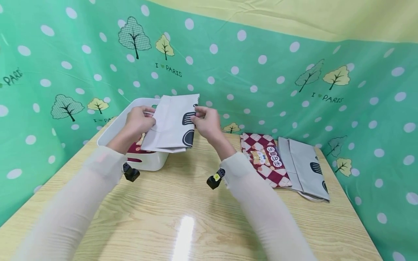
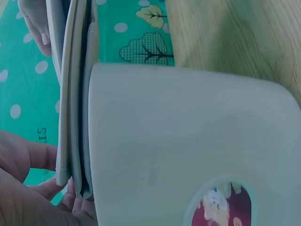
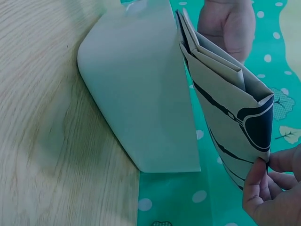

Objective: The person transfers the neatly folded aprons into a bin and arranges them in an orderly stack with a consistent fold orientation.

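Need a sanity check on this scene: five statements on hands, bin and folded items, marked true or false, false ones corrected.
1. Left grip and right grip both hold the folded white item. True.
2. That item lies flat on the table. False: it is held up off the table.
3. A red checked item lies right of the white bin. True.
4. The bin is empty. False: a dark red item is inside.
5. A folded grey item lies right of the checked one. True.

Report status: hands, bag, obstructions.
Left hand, right hand pinching opposite edges of folded bag. Bag tilted over edge of bin. Possible obstruction: red cloth inside.
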Tool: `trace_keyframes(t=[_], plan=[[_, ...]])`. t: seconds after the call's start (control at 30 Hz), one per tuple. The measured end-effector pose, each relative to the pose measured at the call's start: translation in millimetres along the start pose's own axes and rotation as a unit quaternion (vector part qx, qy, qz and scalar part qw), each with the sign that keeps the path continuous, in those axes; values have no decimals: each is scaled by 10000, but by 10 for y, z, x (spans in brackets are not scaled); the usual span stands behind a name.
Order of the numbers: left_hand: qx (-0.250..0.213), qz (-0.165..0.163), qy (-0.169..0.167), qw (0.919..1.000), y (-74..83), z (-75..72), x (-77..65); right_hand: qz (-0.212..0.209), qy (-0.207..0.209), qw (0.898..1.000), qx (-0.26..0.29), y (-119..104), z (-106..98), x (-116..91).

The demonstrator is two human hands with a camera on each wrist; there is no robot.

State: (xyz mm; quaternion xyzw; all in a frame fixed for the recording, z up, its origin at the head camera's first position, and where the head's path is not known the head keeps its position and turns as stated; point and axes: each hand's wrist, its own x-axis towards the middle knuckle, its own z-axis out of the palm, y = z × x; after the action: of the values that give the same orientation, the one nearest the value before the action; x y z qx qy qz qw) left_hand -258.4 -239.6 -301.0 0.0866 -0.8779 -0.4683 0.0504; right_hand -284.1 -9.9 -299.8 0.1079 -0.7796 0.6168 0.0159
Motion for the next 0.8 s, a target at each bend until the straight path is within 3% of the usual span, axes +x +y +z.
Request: trace_keyframes(t=[0.47,0.8], plan=[[179,172,333,9991,-84,-152,54,-55,341,9993,134,-26,300,37],[291,-17,587,9978,-177,-270,106,71,469,9989,36,-9,520,71]])
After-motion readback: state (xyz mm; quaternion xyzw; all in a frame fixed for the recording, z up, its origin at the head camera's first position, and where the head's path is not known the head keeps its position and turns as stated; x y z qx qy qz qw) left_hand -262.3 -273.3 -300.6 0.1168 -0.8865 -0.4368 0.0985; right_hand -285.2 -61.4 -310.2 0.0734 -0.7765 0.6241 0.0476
